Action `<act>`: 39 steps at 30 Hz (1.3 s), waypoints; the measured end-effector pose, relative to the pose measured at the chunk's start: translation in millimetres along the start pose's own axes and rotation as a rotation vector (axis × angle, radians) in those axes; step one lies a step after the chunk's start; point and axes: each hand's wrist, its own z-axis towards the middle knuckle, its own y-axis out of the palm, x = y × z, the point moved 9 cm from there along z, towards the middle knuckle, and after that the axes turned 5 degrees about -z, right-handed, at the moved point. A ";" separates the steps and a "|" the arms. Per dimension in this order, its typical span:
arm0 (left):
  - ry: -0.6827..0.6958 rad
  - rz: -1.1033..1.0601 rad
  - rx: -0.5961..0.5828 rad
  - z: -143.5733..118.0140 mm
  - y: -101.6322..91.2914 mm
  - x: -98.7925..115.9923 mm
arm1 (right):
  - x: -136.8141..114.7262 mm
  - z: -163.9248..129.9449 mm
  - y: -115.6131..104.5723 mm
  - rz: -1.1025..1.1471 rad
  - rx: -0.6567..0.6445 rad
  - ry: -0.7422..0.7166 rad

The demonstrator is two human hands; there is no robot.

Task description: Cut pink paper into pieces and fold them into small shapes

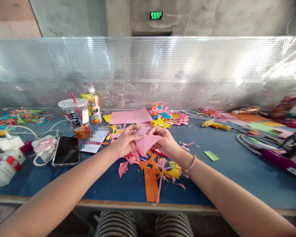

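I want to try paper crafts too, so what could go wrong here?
The drink cup stands close to the black phone, so a knock might spill onto it. The left hand and right hand both grip the pink paper, and pulling them apart could tear it. The yellow glue gun lies on the blue table, off to the right; it might be hot, though I can't tell.
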 end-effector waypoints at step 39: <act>0.583 0.924 0.170 -13.8 4.0 46.6 | -12.9 5.5 -19.2 -0.487 0.151 -0.176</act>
